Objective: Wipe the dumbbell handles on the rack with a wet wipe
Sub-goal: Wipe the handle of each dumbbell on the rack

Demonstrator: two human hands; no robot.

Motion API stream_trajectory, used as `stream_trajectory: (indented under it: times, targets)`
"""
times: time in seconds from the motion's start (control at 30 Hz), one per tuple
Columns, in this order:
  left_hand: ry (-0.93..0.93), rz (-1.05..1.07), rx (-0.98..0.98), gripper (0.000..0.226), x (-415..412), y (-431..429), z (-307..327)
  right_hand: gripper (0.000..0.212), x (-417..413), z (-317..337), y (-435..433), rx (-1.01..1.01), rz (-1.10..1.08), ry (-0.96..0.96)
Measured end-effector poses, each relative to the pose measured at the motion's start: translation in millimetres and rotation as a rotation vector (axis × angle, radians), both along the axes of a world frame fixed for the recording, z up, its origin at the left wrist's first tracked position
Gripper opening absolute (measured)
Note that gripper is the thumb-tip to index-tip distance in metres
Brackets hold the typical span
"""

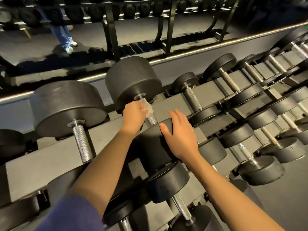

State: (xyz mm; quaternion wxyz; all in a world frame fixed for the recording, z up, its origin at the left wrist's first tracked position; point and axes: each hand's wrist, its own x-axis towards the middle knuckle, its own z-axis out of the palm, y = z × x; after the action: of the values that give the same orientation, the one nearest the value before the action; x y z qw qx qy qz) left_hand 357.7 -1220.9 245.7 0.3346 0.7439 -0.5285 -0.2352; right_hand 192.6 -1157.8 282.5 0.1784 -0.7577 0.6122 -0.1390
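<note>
**Wiping under way on a big dumbbell's handle**

The left hand (pixel 133 114) curls round the wet wipe (pixel 148 107) and wraps it over the upper part of the knurled handle (pixel 152 118) of a large dumbbell (pixel 133 79) on the top shelf of the rack (pixel 50 157). The wipe sits just below the far head's collar. The lower stretch of the handle shows bare between the wipe and the near head. The right hand (pixel 180 136) lies flat on that near head, fingers straight and slightly spread, thumb along its edge, apparently steadying the weight.

The step in hand looks like the wipe of this one handle, at the top of its length. The next move likely calls for sliding the wrapped wipe down the bare knurling towards the near head, perhaps with a twist to reach the underside, which is hidden here. The neighbouring handle on the left (pixel 82 145) and the smaller handle on the right (pixel 193 98) stand unwrapped and seem to wait their turn; whether either is already clean cannot be told
</note>
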Motion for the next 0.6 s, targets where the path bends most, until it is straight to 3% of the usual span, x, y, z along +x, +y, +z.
stream_trajectory:
  times: [0.17,0.33,0.43,0.6]
  targets:
    - [0.065,-0.219,0.153,0.032,5,22,-2,0.063,1,1,1,0.021,-0.008,-0.016]
    - [-0.083,-0.002,-0.089,0.022,9,4,6,0.066,0,0,0,0.024,-0.001,-0.007]
    - [-0.209,0.006,-0.076,0.024,7,-10,-2,0.066,-1,0,0,0.015,0.001,0.001]
    - [-0.16,-0.064,-0.039,0.026,9,-6,-13,0.066,-1,-2,-1,-0.021,0.017,-0.003]
